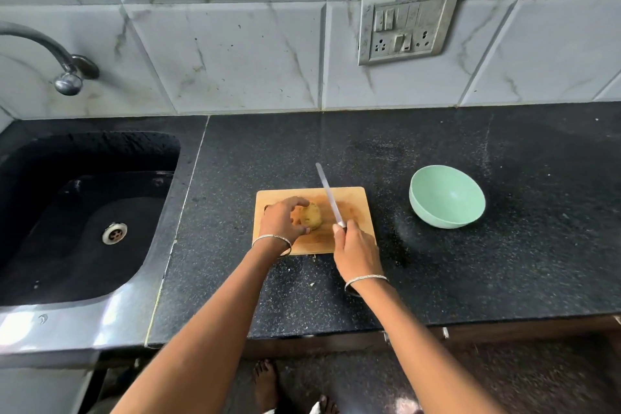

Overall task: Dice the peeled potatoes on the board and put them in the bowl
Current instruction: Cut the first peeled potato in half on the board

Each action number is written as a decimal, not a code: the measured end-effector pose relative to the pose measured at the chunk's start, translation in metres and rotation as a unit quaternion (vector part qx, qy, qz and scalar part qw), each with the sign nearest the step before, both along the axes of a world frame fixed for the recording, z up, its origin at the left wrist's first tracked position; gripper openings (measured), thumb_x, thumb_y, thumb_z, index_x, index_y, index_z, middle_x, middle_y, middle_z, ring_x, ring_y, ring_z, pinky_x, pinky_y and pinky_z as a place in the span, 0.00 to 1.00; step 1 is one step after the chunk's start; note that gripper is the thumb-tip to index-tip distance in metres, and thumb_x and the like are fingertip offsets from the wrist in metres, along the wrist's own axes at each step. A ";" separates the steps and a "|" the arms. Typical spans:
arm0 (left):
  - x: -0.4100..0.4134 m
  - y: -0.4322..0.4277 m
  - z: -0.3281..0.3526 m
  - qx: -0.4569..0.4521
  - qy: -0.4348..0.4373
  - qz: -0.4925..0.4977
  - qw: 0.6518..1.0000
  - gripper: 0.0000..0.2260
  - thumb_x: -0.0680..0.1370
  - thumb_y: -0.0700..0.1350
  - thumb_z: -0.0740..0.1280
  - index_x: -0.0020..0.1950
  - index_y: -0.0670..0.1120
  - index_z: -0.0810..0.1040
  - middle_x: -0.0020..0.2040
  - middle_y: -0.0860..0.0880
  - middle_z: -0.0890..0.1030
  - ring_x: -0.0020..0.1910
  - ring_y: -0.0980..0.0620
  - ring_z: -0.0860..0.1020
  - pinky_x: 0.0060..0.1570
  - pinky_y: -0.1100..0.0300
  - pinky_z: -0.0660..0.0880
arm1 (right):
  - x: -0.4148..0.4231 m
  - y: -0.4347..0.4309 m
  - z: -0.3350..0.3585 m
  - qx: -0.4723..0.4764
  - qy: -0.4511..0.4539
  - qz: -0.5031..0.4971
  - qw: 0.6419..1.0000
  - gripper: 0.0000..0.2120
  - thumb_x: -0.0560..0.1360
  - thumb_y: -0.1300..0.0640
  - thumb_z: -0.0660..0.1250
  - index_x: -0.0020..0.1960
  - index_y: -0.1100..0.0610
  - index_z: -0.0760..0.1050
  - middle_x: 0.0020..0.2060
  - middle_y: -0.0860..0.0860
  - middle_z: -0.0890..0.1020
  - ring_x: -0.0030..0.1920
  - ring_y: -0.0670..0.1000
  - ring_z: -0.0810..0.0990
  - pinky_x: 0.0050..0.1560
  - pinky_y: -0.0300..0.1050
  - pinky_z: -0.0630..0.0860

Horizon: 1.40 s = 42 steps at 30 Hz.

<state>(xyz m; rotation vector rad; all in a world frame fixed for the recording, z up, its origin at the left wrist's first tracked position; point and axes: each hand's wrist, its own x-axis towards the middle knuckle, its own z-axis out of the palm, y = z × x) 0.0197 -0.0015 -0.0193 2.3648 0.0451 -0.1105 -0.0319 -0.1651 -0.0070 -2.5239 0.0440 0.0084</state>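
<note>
Two hands are working over the board [356, 202]: the left hand [280, 222] is cupping the potato [312, 217], the right hand [356, 250] is gripping the knife [329, 195], beside the bowl [447, 197].

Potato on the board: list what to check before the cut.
1. The potato lies on the board: ok.
2. The left hand holds the potato: ok.
3. The right hand grips the knife: ok.
4. The blade is apart from the left hand: ok.
5. The bowl is empty, right of the board: ok.
6. The potato is fully peeled: cannot tell.
</note>
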 end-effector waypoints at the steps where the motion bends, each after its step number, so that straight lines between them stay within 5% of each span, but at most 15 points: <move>1: 0.001 -0.001 -0.002 -0.007 -0.003 -0.001 1.000 0.25 0.65 0.39 0.79 0.60 0.51 0.78 0.59 0.52 0.81 0.56 0.49 0.78 0.56 0.52 0.77 | -0.002 0.004 -0.002 -0.003 0.017 0.004 1.000 0.13 0.83 0.51 0.53 0.52 0.61 0.70 0.47 0.62 0.81 0.49 0.64 0.79 0.40 0.53 0.67; 9: -0.003 -0.005 -0.013 -0.076 -0.018 0.016 0.997 0.22 0.67 0.36 0.77 0.58 0.47 0.77 0.56 0.52 0.80 0.58 0.51 0.77 0.54 0.55 0.79 | -0.019 0.026 -0.007 -0.020 0.075 -0.016 0.997 0.17 0.83 0.47 0.49 0.53 0.60 0.68 0.50 0.61 0.80 0.50 0.65 0.79 0.39 0.51 0.65; 13: -0.004 -0.008 -0.017 -0.089 -0.025 0.029 0.995 0.21 0.67 0.35 0.77 0.56 0.48 0.77 0.54 0.51 0.80 0.57 0.51 0.78 0.54 0.49 0.79 | -0.024 0.029 -0.005 -0.022 0.076 -0.021 0.997 0.17 0.83 0.46 0.48 0.52 0.59 0.68 0.48 0.61 0.80 0.48 0.66 0.79 0.39 0.53 0.69; 26: 0.000 -0.008 -0.021 -0.038 -0.023 0.043 0.998 0.18 0.69 0.36 0.75 0.58 0.46 0.81 0.55 0.49 0.83 0.56 0.49 0.80 0.58 0.53 0.77 | -0.027 0.047 0.003 -0.116 0.087 -0.022 0.989 0.14 0.84 0.50 0.47 0.56 0.58 0.66 0.50 0.59 0.82 0.51 0.63 0.81 0.35 0.48 0.66; 31: 0.003 -0.010 -0.021 -0.002 -0.038 0.030 0.999 0.17 0.69 0.37 0.73 0.56 0.47 0.82 0.52 0.49 0.84 0.52 0.48 0.82 0.56 0.52 0.77 | -0.004 0.052 0.003 -0.099 0.103 -0.032 0.989 0.11 0.83 0.54 0.54 0.58 0.59 0.69 0.51 0.57 0.82 0.52 0.60 0.81 0.41 0.50 0.75; 42: 0.010 -0.006 -0.021 0.004 -0.025 0.036 0.999 0.17 0.66 0.37 0.73 0.52 0.49 0.83 0.47 0.48 0.85 0.48 0.45 0.82 0.50 0.50 0.78 | -0.003 0.058 0.000 -0.141 0.106 -0.033 0.984 0.08 0.83 0.56 0.53 0.57 0.58 0.68 0.50 0.58 0.82 0.52 0.60 0.83 0.42 0.50 0.77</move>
